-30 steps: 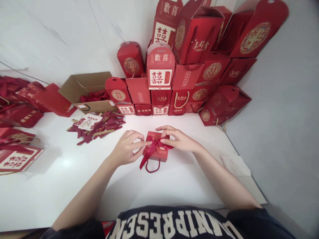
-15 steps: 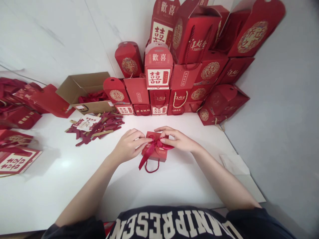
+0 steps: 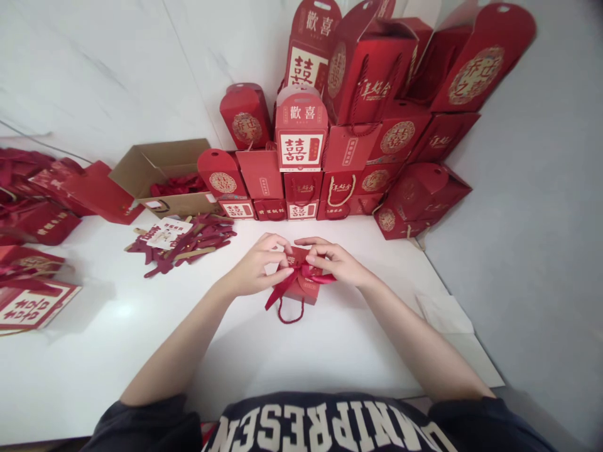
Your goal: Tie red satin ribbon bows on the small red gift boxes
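Note:
A small red gift box (image 3: 304,292) lies on the white table in front of me, its dark red cord handle (image 3: 291,319) looped toward me. Across its top runs a shiny red ribbon (image 3: 281,289), gathered in a bow at the middle with tails to both sides. At the bow's left, my left hand (image 3: 264,264) pinches the ribbon between thumb and fingers. From the right, my right hand (image 3: 338,263) has its thumb and index finger closed on the bow's other side. My fingers cover part of the box's far side.
Stacked red boxes (image 3: 301,150) line the wall ahead. To the left are an open cardboard carton (image 3: 188,204) with red ribbons inside and a pile of dark red flat pieces (image 3: 202,240). More red boxes (image 3: 35,304) sit at far left; a pale flat sheet (image 3: 445,314) lies right.
My left hand has moved slightly right and its fingers have shifted over the bow. The box has shifted a little to the right. My right hand stays at the ribbon.

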